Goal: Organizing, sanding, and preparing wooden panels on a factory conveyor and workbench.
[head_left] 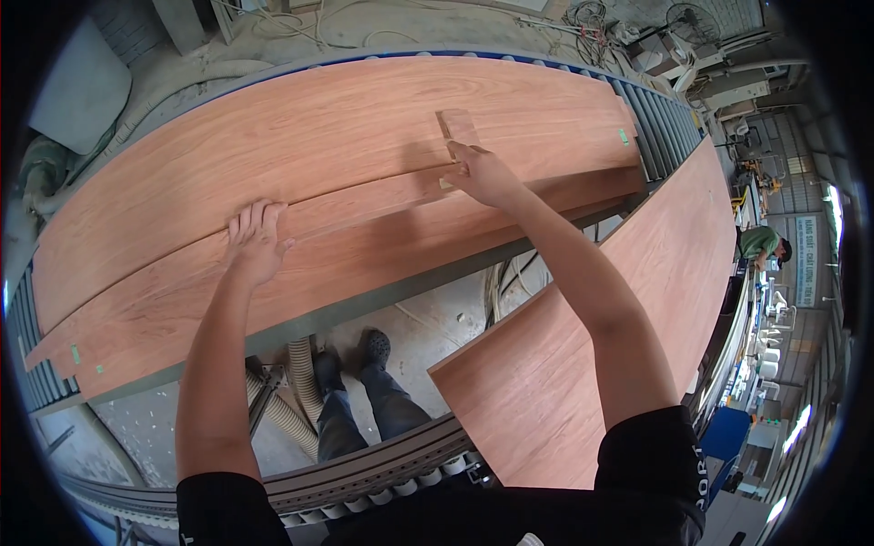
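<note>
Resting palm-down, L hand lies on the seam side of the near board, fingers straight & slightly apart, thumb out to the R; nothing gripped. R hand farther along same seam, fingers curled, tips at the near end of a small wood block; can't tell if it's gripping it or just touching. Block lies mostly on the far board, its near end by the seam.

Both boards long, reddish-brown, side by side on a roller conveyor; narrow dark gap betw. them at L, harder to make out near R hand. Green sticker at R end of far board, another green tag at L end of near one.

Large loose board to the R, slanting, partly behind R forearm. Below: ribbed hoses on floor, next to dark shoes. Far R, co-worker in green shirt.
</note>
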Demonstrator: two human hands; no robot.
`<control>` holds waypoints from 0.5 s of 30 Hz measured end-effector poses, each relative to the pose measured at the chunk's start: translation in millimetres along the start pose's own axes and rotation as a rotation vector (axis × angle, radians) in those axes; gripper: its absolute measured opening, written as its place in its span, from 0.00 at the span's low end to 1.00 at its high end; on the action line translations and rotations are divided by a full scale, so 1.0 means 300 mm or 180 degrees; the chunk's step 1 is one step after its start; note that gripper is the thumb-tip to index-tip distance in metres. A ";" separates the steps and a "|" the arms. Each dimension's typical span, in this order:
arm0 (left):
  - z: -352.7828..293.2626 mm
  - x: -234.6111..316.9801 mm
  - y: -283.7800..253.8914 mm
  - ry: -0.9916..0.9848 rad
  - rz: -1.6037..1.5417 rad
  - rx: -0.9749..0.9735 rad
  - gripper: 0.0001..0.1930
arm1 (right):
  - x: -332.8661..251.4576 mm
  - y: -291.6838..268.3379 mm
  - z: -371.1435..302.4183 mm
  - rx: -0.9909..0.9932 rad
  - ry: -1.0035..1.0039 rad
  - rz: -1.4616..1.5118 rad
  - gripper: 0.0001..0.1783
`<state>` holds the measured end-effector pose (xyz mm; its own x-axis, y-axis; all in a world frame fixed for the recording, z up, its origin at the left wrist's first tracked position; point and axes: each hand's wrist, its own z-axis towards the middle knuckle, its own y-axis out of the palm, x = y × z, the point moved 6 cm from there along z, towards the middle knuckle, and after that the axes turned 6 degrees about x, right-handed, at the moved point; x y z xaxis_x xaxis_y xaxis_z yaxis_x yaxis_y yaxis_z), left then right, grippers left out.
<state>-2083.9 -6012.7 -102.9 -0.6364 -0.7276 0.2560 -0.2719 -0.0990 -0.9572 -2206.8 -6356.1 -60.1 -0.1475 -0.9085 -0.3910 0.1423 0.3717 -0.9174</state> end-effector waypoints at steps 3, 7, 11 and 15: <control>-0.003 -0.009 -0.002 -0.0021 -0.0047 -0.0077 0.31 | -0.038 0.059 0.029 -0.0480 0.0647 0.0196 0.35; 0.000 -0.008 -0.002 0.0040 -0.0060 -0.0043 0.30 | -0.038 0.109 0.047 -0.0544 0.0550 -0.0065 0.36; 0.006 -0.002 0.015 0.0100 -0.0060 0.0004 0.30 | 0.013 0.124 0.052 -0.0422 0.0683 -0.0102 0.37; 0.003 -0.008 0.012 0.0098 0.0022 0.0130 0.30 | 0.016 0.114 0.045 -0.0435 0.0383 -0.0351 0.36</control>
<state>-2082.6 -6011.9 -107.0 -0.6602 -0.7072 0.2529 -0.2383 -0.1221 -0.9635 -2189.4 -6350.3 -92.3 -0.2718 -0.9188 -0.2863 -0.0140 0.3012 -0.9535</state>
